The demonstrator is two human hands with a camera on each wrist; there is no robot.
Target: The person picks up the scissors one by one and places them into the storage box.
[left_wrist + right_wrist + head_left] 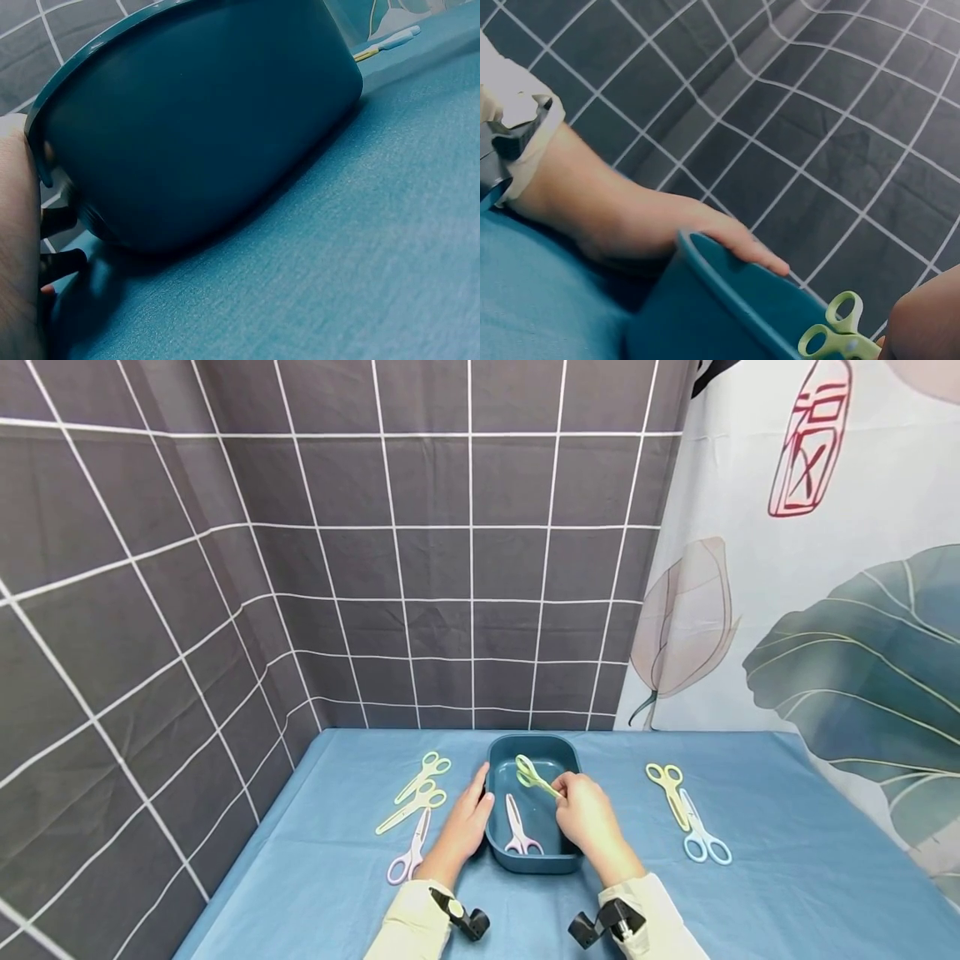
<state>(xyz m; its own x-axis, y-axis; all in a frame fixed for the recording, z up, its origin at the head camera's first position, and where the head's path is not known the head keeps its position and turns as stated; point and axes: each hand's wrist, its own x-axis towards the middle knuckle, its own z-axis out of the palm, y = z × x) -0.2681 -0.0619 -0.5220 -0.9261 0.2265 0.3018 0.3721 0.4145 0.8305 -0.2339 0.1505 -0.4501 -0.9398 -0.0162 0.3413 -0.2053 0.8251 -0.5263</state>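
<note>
We see the left hand [465,818] lying along the left side of a blue tub [540,865], its fingers fairly straight and its thumb at the rim. The right hand [588,814], at the tub's right side, has its fingers drawn together, pinching a pair of green scissors [535,780] by the blade end. We find the green handles pointing away from that hand, over the inside of the tub; we cannot tell whether they touch it.

In the tub we see pink scissors [519,833] lying near the close end, handles toward the person. Left of the tub, close together, are two pairs of pale yellow scissors, one farther off [422,774] and one nearer [414,804], and purple scissors [415,850] beside the left wrist. Well to the right, we see yellow scissors [670,788] and light blue scissors [701,832], close together with their handles at opposite ends.

A blue cloth [810,827] covers the table, and we see a dark checked curtain [435,560] behind it.
</note>
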